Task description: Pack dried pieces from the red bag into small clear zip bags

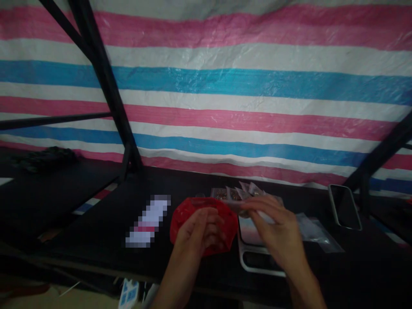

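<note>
My left hand (201,234) rests over a red plastic bag (186,216) lying on the black table (96,227), its fingers curled against the red plastic. My right hand (278,234) hovers just to the right, fingers bent and pinched on a small clear packet (240,207) above a small white scale (254,253). Several small clear packets (236,193) with brownish contents lie in a row just behind both hands. The picture is dim and a little blurred.
A phone (346,206) lies face up at the right of the table. Empty clear bags (313,231) lie right of the scale. A blurred-out white card (148,221) lies left of the red bag. Black frame posts (103,73) and a striped tarp (241,86) stand behind.
</note>
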`<state>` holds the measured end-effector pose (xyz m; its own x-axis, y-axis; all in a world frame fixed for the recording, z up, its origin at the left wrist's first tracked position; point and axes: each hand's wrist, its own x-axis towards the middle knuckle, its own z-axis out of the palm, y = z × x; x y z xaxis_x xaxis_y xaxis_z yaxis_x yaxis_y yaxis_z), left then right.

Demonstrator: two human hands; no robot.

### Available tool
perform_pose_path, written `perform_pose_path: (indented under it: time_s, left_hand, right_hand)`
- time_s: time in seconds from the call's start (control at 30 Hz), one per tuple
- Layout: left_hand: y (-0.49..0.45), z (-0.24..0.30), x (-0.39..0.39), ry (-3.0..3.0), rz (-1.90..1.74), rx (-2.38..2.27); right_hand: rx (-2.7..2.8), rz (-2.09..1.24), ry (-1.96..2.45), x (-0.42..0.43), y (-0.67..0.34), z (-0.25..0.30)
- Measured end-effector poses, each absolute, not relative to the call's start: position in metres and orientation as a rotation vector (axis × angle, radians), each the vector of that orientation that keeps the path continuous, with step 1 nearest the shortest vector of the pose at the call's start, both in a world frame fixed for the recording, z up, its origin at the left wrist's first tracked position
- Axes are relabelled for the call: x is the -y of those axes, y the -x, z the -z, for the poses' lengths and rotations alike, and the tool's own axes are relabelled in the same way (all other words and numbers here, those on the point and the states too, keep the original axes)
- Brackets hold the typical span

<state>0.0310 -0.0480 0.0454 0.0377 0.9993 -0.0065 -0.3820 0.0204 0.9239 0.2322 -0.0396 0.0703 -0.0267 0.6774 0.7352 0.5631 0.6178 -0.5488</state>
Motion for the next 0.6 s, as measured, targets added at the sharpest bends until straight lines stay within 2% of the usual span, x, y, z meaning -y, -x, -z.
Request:
perform_pose_path:
  time_s: [0.13, 0.3, 0.6]
  left_hand:
    - [-0.037, -0.042, 0.044, -0.676, -1.355, -0.813]
    - [-0.018, -0.04, 0.037, -0.715, -1.268, -0.852]
    - [-0.017, -0.035, 0.036, -0.915, -1.173, -0.9]
  right_hand:
    - [1.903, -0.218, 0.85, 0.055, -0.182, -0.066]
    - [1.974, -0.298, 0.895, 0.055, -0.181, -0.058]
    - [1.566, -0.983, 1.143, 0.052, -0.17, -0.06]
